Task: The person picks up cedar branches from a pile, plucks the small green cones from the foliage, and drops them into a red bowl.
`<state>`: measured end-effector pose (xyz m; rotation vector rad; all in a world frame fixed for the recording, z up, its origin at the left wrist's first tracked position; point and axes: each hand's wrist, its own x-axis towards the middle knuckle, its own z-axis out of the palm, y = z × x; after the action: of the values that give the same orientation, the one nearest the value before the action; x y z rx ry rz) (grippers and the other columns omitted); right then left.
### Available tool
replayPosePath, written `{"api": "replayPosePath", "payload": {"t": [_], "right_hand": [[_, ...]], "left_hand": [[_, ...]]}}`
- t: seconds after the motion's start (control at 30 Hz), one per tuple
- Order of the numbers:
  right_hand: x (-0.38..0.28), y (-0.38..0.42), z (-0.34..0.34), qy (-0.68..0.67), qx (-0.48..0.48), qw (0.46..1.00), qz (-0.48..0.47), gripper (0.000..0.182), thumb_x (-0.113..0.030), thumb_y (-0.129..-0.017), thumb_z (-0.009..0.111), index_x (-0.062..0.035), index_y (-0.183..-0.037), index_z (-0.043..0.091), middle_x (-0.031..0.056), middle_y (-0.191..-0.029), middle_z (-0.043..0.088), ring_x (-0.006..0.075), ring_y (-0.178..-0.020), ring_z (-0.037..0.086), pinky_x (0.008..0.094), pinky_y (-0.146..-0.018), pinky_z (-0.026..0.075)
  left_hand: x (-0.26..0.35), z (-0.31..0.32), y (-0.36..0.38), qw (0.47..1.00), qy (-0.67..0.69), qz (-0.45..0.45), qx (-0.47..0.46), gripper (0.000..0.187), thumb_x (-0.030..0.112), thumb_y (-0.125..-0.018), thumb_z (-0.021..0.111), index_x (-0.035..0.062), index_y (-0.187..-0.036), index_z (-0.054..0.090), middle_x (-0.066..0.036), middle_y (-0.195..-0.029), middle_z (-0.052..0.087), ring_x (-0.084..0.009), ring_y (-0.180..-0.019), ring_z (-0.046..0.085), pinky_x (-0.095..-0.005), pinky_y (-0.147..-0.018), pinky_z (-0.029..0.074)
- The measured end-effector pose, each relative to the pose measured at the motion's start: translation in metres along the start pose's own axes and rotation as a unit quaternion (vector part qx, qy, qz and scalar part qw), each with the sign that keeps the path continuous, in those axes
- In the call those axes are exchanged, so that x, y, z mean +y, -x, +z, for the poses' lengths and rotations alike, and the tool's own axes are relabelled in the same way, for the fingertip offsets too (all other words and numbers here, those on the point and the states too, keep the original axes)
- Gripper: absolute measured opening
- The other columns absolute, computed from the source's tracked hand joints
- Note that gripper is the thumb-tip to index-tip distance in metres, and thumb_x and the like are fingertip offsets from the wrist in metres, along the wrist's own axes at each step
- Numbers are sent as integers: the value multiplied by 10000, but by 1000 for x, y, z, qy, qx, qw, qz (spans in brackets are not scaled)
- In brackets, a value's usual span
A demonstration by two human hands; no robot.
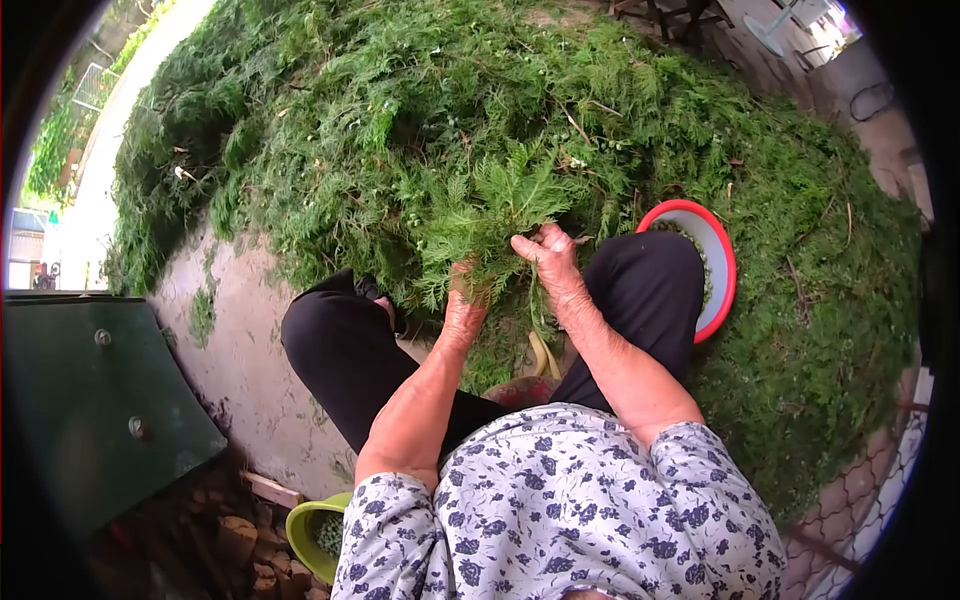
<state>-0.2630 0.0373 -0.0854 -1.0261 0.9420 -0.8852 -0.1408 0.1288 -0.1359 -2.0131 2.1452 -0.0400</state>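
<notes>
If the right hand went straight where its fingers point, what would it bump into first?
Probably the sprig in the left hand. The right hand points leftward at it and may be touching it; depth is hard to tell.

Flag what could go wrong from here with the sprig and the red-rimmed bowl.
1. The right knee overlaps the red-rimmed bowl in view; a leg shift might tip it, spilling the green bits.
2. Leaves cover much of the left grip, so a slip there could go unseen.
3. The sprig, if dropped, might blend into the similar green pile.
</notes>
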Motion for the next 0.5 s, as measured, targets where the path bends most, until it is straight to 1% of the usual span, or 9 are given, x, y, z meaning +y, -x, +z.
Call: {"api": "replayPosePath", "payload": {"t": [0.03, 0.07, 0.1, 0.17, 0.3, 0.33, 0.37, 0.43, 0.5], "right_hand": [[-3, -1, -3, 32, -18, 999, 3, 275, -49, -733, 655, 11, -991, 578, 1, -870, 609, 79, -741, 527, 237, -703, 430], [-1, -4, -3, 11, -18, 1000, 9, 329, -29, -727, 653, 6, -1043, 565, 28, -946, 619, 112, -786, 543, 255, -743, 428], [1, -5, -4, 11, -18, 1000, 9, 329, -29, -727, 653, 6, -1043, 565, 28, -946, 619, 112, -786, 543, 255, -743, 428], [-17, 0, 8, -59, 12, 998, -3, 308, -23, -736, 640, 2, -1034, 570, 39, -957, 622, 138, -816, 552, 263, -785, 416], [-28, 2, 23, -113, 56, 991, 49, 271, -35, -757, 625, -4, -1022, 578, 41, -957, 622, 147, -830, 557, 279, -795, 419], [-26, 3, 24, -133, 43, 988, 65, 292, -89, -753, 670, -27, -1025, 584, 32, -960, 624, 129, -845, 554, 257, -805, 403], [-24, 4, 33, -160, 60, 985, 33, 234, -54, -748, 660, -28, -973, 604, 15, -905, 629, 108, -777, 560, 240, -730, 433], [-17, 2, 45, -65, 69, 995, 1, 187, -41, -741, 652, -30, -925, 621, 11, -854, 632, 95, -721, 552, 234, -682, 444], [-39, 9, 67, 58, 67, 987, -133, 214, -45, -740, 646, 18, -941, 606, 35, -836, 628, 93, -689, 540, 232, -670, 442]], "left_hand": [[6, 4, 1, 995, -83, -1, 46, 463, 176, -790, 498, 89, -1242, 448, -141, -1199, 487, -313, -1105, 447, -476, -916, 334], [0, -32, -8, 985, 91, -5, -143, 475, 181, -802, 488, 77, -1262, 428, -142, -1241, 453, -336, -1128, 430, -504, -937, 310], [-1, -27, -5, 986, 91, -5, -143, 475, 181, -802, 488, 77, -1262, 428, -142, -1241, 453, -336, -1128, 430, -504, -937, 310], [-2, -11, 3, 981, -123, 50, 143, 500, 137, -792, 511, 78, -1278, 407, -107, -1233, 466, -224, -1007, 501, -388, -765, 415], [-2, 26, -11, 870, -429, 77, 232, 464, 145, -821, 470, 63, -1273, 406, -116, -1295, 418, -258, -1144, 429, -394, -914, 367], [3, 40, -10, 954, -122, 35, 273, 480, 151, -826, 490, 60, -1286, 386, -113, -1306, 404, -242, -1162, 412, -378, -932, 360], [9, 51, -9, 938, 198, -9, 285, 499, 157, -831, 510, 56, -1298, 365, -109, -1317, 390, -226, -1181, 394, -362, -949, 353], [19, 68, -3, 627, 745, -89, 211, 544, 168, -842, 549, 50, -1322, 324, -101, -1338, 363, -195, -1218, 358, -331, -984, 338], [6, 11, 15, 460, 865, -173, 102, 556, 210, -858, 540, 66, -1339, 301, -94, -1352, 338, -207, -1239, 329, -340, -1021, 287]]}}
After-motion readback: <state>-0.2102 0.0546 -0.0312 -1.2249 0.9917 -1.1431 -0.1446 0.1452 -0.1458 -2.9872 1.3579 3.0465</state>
